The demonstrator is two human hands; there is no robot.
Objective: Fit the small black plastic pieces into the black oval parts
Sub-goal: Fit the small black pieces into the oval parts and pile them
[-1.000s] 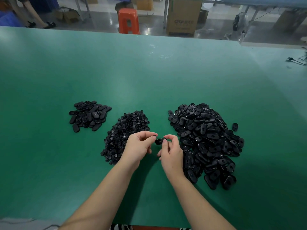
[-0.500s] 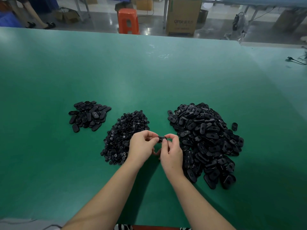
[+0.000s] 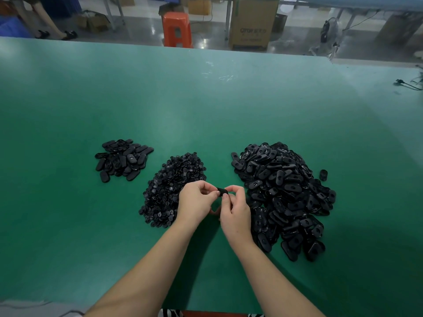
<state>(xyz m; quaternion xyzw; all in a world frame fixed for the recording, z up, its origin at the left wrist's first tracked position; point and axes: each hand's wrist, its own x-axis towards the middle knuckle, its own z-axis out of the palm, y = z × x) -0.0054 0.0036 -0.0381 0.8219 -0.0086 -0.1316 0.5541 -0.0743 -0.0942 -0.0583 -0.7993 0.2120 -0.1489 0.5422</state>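
Head view: we pinch one black oval part between both hands above the green table.

Our left hand and right hand each curl thumb and fingertips onto an end of the part; only its middle shows between them. Whether a small piece sits in it, we cannot tell. Small pieces are heaped just left of the hands, loose oval parts right, a smaller heap of oval parts far left.
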